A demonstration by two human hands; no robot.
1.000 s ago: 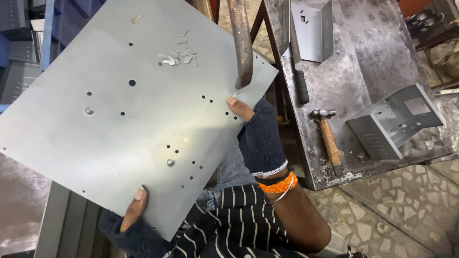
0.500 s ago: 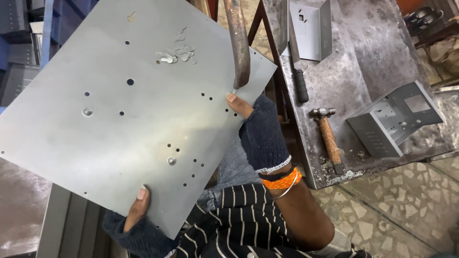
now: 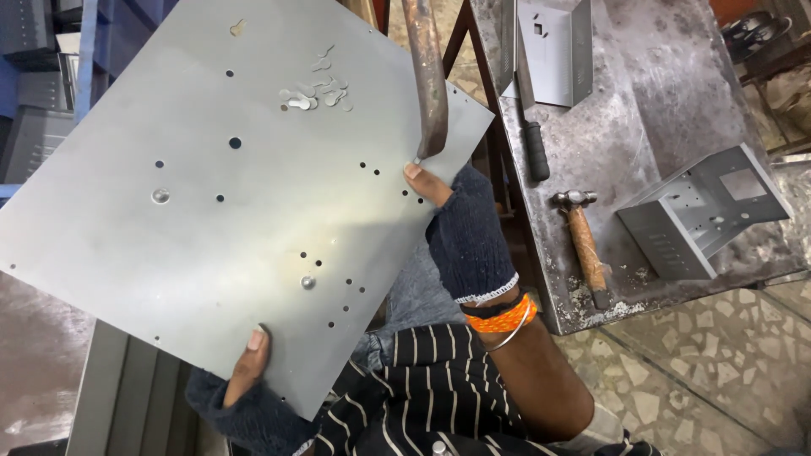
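The big flat grey metal sheet (image 3: 228,211) already has many small holes punched, with loose bits lying on its far side, and the left hand (image 3: 249,384) and right hand (image 3: 460,228) both grip its near edges.

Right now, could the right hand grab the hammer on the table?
Probably not at once. The right hand is busy gripping the edge of the big metal sheet. The hammer lies close by on the metal table with nothing covering it, so letting go of the sheet would likely free the way.
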